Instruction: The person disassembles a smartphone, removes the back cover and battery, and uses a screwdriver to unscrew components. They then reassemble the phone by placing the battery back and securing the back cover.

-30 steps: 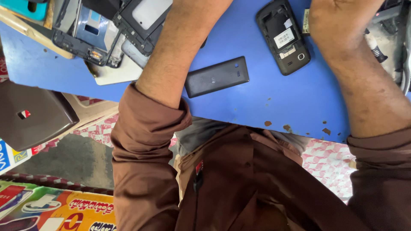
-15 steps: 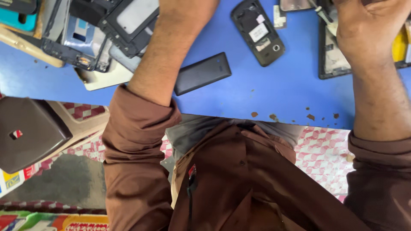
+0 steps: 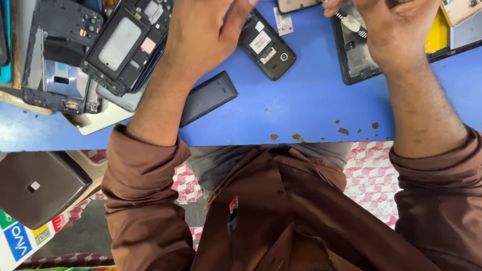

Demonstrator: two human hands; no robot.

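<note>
My left hand (image 3: 211,35) lies on the blue table (image 3: 301,110), its thumb against the top end of a small black phone (image 3: 266,47) that lies back-up with its cover off. The fingers run out of the top of the frame. A black back cover (image 3: 208,98) lies beside my left forearm. My right hand (image 3: 396,30) is curled over a black open device frame (image 3: 351,62). A small white and black part (image 3: 350,21) shows under its fingers, and I cannot tell whether they hold it.
Stacked phone frames and back panels (image 3: 120,47) crowd the table's left end, over a pale plate (image 3: 100,120). Yellow and grey panels (image 3: 442,35) lie at the right. Below the table edge are a brown case (image 3: 40,185), a printed box (image 3: 20,241) and a patterned floor (image 3: 371,175).
The view has swung so that more of the table shows. Both hands now reach further over it, the left beside the small phone and the right over the black frame.
</note>
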